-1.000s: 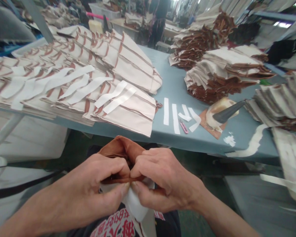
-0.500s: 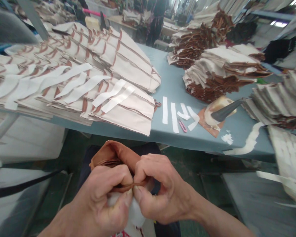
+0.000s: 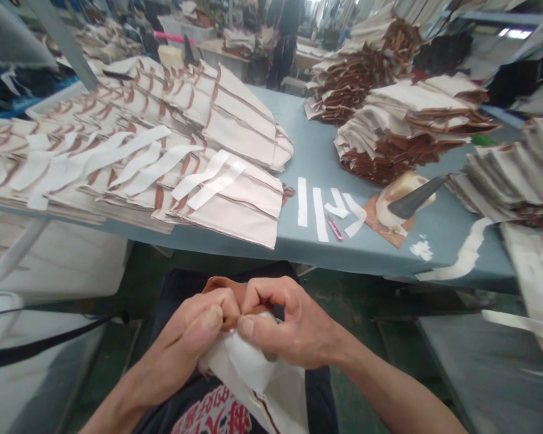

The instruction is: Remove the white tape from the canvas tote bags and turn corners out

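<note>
In my lap lies a leather piece (image 3: 289, 395), cream on one face and brown on the other, with a white strip (image 3: 248, 361) along it. My left hand (image 3: 203, 325) pinches its brown edge between thumb and curled fingers. Close beside it, my right hand (image 3: 285, 322) grips the same edge, thumb and fingers pressed together. The two hands nearly touch. A bit of the brown side (image 3: 226, 283) shows behind the knuckles. My fingers hide most of the gripped edge. Below the hands, dark clothing with red lettering (image 3: 217, 413) is visible.
Ahead runs a blue-covered table (image 3: 294, 253). Overlapping cream pieces (image 3: 235, 208) with white strips lie on its left. Brown-and-cream stacks (image 3: 389, 132) stand right. Loose white strips (image 3: 319, 214), a small pink cutter (image 3: 335, 229) and a glue-coated pot with a dark handle (image 3: 409, 202) sit between.
The piece has turned and folded down toward me, so more cream side and white strip show and less brown. Both hands have risen slightly, still pinching the edge.
</note>
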